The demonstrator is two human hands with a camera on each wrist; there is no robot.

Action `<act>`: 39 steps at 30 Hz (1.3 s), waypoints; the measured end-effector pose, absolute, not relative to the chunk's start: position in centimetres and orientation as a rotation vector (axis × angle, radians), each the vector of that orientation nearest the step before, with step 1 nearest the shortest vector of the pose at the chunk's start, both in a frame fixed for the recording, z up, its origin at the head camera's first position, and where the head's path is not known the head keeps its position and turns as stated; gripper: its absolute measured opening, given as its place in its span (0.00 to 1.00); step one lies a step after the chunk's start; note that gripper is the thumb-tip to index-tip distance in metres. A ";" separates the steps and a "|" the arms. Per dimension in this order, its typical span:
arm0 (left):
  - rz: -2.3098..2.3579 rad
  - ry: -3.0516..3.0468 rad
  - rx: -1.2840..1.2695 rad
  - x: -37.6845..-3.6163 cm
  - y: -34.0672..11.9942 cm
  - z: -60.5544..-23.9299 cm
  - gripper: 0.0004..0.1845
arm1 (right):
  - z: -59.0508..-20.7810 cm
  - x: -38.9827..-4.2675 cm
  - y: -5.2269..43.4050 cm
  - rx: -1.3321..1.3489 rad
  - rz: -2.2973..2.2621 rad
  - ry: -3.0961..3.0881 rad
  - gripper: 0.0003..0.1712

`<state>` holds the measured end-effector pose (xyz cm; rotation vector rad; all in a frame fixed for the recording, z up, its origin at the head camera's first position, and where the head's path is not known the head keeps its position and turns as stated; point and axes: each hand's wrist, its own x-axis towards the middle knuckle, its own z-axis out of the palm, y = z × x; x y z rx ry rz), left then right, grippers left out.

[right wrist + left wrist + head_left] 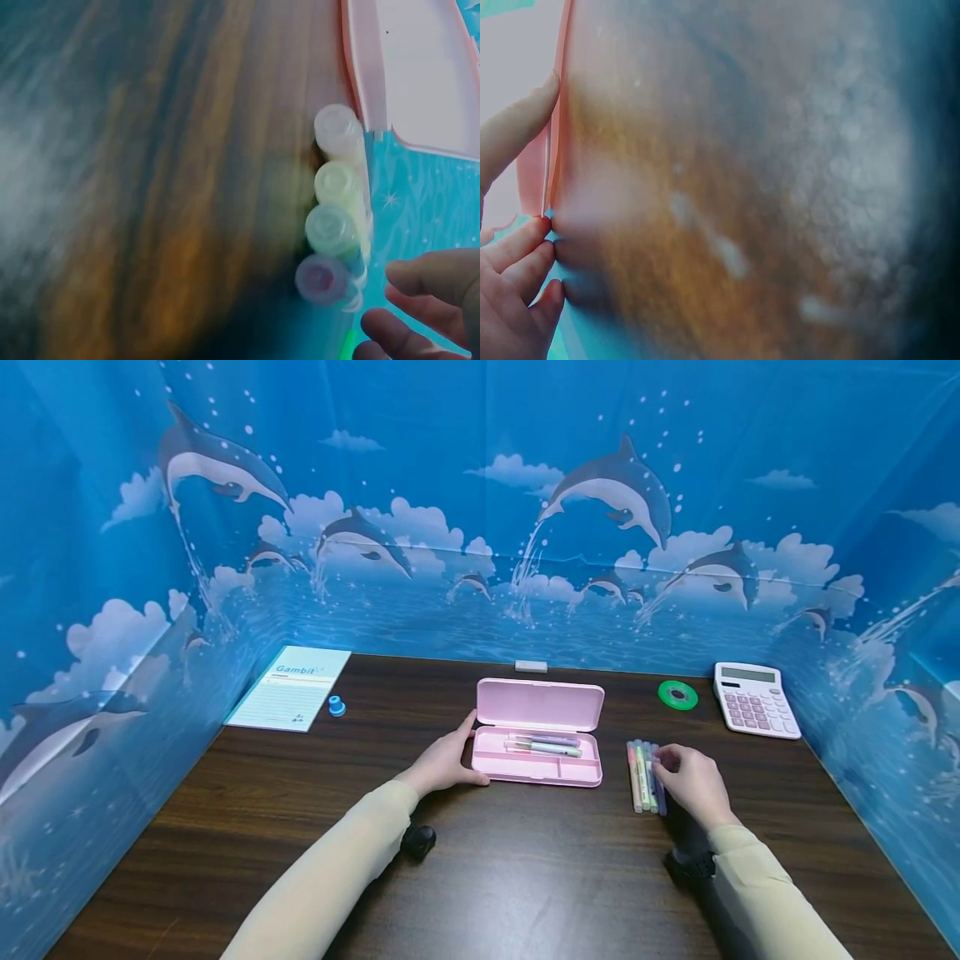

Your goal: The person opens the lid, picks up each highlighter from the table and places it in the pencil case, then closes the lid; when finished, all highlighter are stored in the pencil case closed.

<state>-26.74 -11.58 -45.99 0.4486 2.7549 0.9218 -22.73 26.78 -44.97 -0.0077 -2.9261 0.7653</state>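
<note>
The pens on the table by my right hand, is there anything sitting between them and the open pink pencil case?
Nothing visible does. The row of pens lies just right of the open pink pencil case, with only bare table between them. The right hand is at the pens; the left hand rests against the case's left end.

A notepad (289,687), green tape roll (678,695) and calculator (754,700) lie behind.

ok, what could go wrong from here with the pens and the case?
1. The pens lie loose side by side on the table; the right hand reaching at the outermost one could set its neighbours rolling.
2. The left hand only touches the left end of the pencil case, so it may slide if bumped.
3. Two pens already fill the long compartment; more may crowd it.
</note>
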 end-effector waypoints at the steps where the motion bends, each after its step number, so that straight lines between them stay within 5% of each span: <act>1: 0.924 2.754 0.449 -26.7 -11.6 -46.0 0.64 | -45.0 -22.7 26.9 -0.010 0.765 -2.933 0.16; 39: 0.926 2.761 0.460 -26.5 -11.5 -45.7 0.63 | -44.6 -21.6 28.4 -0.309 0.785 -3.027 0.16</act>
